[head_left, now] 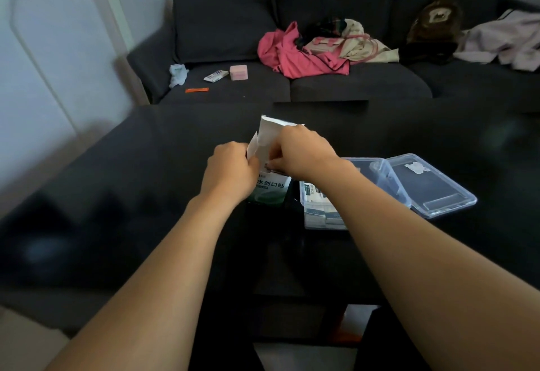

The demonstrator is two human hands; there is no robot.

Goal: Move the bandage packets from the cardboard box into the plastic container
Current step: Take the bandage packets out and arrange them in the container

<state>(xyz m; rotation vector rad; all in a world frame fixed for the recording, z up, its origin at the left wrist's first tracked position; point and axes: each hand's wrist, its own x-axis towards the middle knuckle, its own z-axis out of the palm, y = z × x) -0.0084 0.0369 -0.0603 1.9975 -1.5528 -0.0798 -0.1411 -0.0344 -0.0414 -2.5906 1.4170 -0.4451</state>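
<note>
On black table (117, 195): both hands' fingers grasp cardboard box (270, 188) flaps; plastic container (377, 178) holds bandage packets (317, 213).

— What sort of room is it?
— A sitting room in dim, cool light. A dark grey fabric sofa (336, 78) runs along the far side, just behind a glossy black low table (146, 210) that fills the foreground.
— And on the sofa?
— A heap of pink and beige clothes (315, 46) in the middle, a brown furry soft toy (435, 20) further right, a pale lilac garment (508, 40) at the edge. On the left cushion lie a small pink box (238, 72), a white tube (216, 75) and a thin orange stick (197, 90) (all rather blurred).
— Walls?
— A pale white wall (43, 64) at left.
</note>
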